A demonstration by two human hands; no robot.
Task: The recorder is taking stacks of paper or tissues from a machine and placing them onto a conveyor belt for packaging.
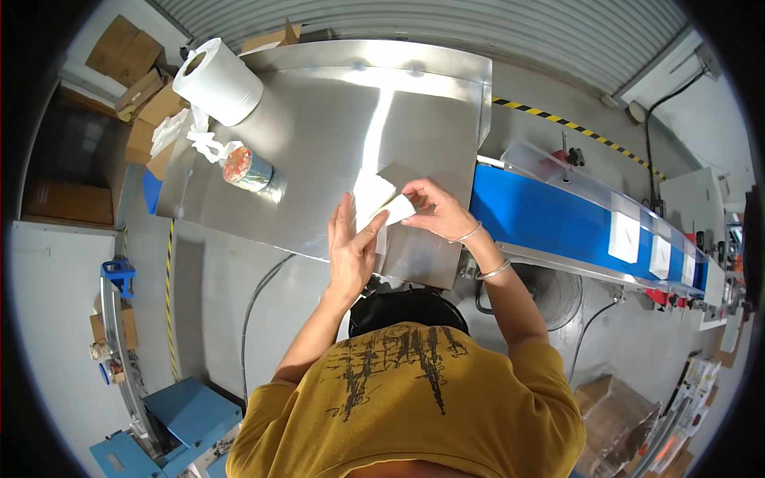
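Note:
Near the front right of the steel table [319,119], a small stack of white paper pieces [373,191] is between my two hands. My left hand [351,248] grips the stack from its left side, thumb across the front. With thumb and fingers closed, my right hand [437,212] pinches the right end of a bent-back part of the stack, where thin layered edges show. Whether these are loose sheets or folded packets, I cannot tell.
A big white paper roll [231,88] and a can with red bits on top [249,170] stand at the table's left. Right of the table runs a blue conveyor belt [542,211] carrying several white packets [624,231]. Beneath it is a floor fan [550,295].

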